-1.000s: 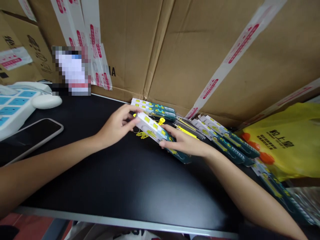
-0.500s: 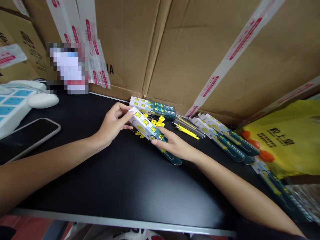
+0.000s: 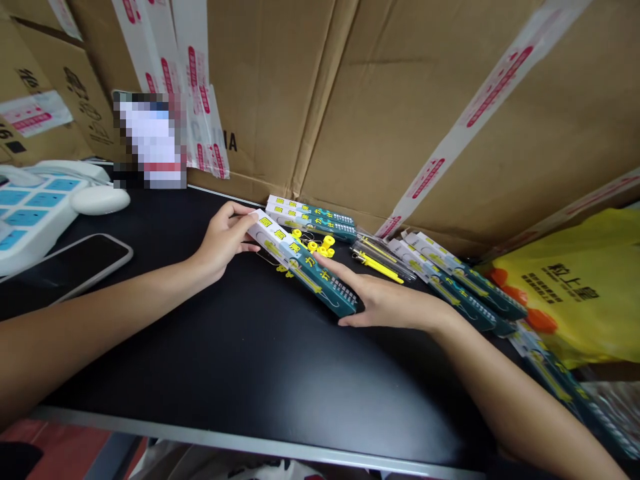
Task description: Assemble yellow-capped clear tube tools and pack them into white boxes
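Note:
A long white-and-green spring scale box [image 3: 305, 263], printed with yellow characters, slants above the black tabletop. My left hand [image 3: 225, 241] pinches its white upper end between thumb and fingers. Around the green lower end curves my right hand [image 3: 380, 297], fingers along the far side and thumb by the near bottom corner. Small yellow plastic caps [image 3: 323, 247] and thin wire hooks lie just behind the box, partly hidden by it. Two similar boxes [image 3: 310, 219] rest farther back. Yellow spring scales [image 3: 383, 263] in clear tubes lie to their right.
More boxes [image 3: 445, 283] lie at the right, beside a yellow plastic bag [image 3: 575, 287]. On the left are a phone [image 3: 65, 270], a white power strip [image 3: 40, 207] and a white mouse-like object [image 3: 100, 200]. Tall taped cartons [image 3: 400, 100] wall off the back.
My right hand has slid down from the box's middle to its lower end, uncovering more of the printed face. My left hand keeps its hold on the upper end.

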`<state>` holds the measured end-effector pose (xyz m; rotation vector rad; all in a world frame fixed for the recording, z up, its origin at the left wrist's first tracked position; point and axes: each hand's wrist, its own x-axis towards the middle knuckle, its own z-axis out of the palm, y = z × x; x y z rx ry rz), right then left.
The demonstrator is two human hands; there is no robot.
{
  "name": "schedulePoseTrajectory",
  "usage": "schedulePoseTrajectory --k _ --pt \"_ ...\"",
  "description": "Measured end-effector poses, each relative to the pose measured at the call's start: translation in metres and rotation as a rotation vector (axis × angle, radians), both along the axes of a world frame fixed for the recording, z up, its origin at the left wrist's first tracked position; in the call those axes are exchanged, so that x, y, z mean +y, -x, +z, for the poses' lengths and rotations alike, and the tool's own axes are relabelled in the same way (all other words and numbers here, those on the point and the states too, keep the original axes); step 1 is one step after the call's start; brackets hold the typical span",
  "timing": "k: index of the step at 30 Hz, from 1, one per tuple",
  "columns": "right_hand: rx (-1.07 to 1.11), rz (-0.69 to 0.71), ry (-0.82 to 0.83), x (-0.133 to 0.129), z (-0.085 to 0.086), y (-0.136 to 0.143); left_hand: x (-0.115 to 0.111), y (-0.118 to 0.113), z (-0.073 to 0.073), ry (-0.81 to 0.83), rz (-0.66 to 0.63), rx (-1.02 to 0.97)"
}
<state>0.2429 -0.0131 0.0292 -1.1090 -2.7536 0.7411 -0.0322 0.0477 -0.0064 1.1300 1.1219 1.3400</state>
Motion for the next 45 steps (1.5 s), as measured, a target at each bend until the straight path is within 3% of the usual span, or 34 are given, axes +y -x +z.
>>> schedulePoseTrajectory --k 5,11,15,20,25,31,37,42,45 --pt "0.094 0.015 -0.223 -0.003 -0.003 0.011 0.005 0.003 0.002 0.024 0.020 -0.024" --pt "0.209 0.180 -0.791 -0.009 -0.023 0.021 0.004 0.003 0.001 0.099 -0.077 -0.043" --pt "0.144 0.254 -0.818 -0.009 -0.040 0.028 0.001 0.002 0.002 0.025 -0.146 -0.050" --pt "0.086 0.328 -0.807 -0.012 -0.049 0.038 0.002 0.004 0.005 -0.026 -0.101 -0.038" --pt "0.162 0.374 -0.870 -0.015 -0.055 0.043 0.001 0.003 0.004 -0.028 -0.085 -0.005" --pt "0.329 0.258 -0.566 -0.013 -0.065 0.044 -0.002 0.001 0.004 -0.081 -0.126 0.002" --pt "0.390 0.192 -0.502 -0.007 -0.071 0.039 -0.001 0.002 0.006 -0.115 -0.115 -0.004" --pt "0.506 -0.143 -0.090 0.003 -0.064 0.033 0.006 0.008 0.010 -0.215 -0.017 -0.100" --pt "0.640 -0.231 0.102 0.003 -0.059 0.035 0.010 0.011 0.008 -0.231 0.051 -0.126"
